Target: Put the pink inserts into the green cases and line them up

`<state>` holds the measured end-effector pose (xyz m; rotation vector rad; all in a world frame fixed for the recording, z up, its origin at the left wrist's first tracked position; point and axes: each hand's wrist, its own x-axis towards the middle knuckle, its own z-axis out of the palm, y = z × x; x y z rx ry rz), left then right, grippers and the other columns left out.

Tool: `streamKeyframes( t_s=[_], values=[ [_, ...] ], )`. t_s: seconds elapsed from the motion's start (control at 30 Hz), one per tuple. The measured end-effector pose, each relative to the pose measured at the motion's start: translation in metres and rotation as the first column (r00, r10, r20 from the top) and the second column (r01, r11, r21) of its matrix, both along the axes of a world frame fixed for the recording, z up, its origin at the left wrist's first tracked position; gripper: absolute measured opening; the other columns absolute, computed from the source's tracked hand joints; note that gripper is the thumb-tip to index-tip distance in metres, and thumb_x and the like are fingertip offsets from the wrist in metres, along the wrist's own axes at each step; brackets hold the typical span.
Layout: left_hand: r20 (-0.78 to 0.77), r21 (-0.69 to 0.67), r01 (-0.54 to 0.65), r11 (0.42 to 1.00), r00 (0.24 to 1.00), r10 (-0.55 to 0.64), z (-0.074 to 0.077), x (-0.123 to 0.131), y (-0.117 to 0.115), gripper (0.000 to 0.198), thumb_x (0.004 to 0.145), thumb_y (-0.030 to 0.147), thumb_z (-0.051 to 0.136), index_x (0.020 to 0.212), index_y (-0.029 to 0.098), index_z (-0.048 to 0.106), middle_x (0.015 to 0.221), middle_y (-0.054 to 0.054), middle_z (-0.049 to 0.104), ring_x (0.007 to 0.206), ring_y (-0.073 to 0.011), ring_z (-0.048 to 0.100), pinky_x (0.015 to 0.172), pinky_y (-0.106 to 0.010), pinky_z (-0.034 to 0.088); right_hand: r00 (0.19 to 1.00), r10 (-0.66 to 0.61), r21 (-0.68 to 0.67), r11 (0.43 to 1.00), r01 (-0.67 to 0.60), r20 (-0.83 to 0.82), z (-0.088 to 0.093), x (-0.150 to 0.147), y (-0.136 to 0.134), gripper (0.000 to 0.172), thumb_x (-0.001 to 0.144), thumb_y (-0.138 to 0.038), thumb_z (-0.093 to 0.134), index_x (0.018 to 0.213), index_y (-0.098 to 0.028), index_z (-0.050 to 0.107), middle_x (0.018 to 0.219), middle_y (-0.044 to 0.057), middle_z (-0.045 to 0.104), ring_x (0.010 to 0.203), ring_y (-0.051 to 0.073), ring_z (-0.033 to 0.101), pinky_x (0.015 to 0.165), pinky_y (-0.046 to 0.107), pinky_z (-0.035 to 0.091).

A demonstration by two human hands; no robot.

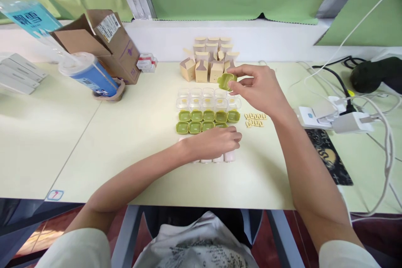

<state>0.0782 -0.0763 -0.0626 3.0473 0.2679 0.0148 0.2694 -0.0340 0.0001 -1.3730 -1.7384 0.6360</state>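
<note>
My right hand pinches a small green square cup between thumb and fingers, raised above the table near the small boxes. Below it lie two rows of matching green cups and, behind these, rows of clear plastic cups. My left hand is curled palm down over the right end of the front green row. Its fingertips are bent under, so whatever they hold is hidden. Partly covered by that hand are pale pink-white pieces. Small yellow ring-like pieces lie to the right of the cups.
Several small cream cardboard boxes stand at the back by the wall. At left are a brown carton, a blue cup and a small white-red box. White chargers, cables and a black patterned mat lie at right.
</note>
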Motion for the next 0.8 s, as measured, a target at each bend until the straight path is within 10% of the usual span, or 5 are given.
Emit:
streamKeyframes(
  t_s=[0.3,0.8],
  values=[
    [0.03,-0.073,0.007,0.997,1.0,-0.004,-0.0028,0.0008,0.0001,0.03,0.099,0.001,0.063,0.074,0.014,0.073,0.101,-0.011,0.076,0.105,-0.0251,0.071,0.077,-0.036,0.052,1.0,0.001,0.004,1.0,-0.001,0.018,0.0008,-0.0006,-0.0009,0.028,0.093,-0.033,0.078,0.118,-0.023,0.087,0.125,0.01,0.086,0.086,0.029,0.085,0.081,0.045,0.069],
    [0.03,-0.097,0.045,0.994,0.999,-0.042,-0.0013,0.0024,0.0014,0.026,0.102,0.004,0.06,0.085,0.015,0.076,0.109,-0.011,0.08,0.117,-0.0277,0.066,0.092,-0.036,0.054,1.0,0.009,0.018,1.0,-0.009,-0.011,0.0015,0.001,-0.0013,0.029,0.092,-0.041,0.081,0.115,-0.026,0.087,0.124,0.009,0.085,0.091,0.03,0.085,0.083,0.046,0.07]
  ],
)
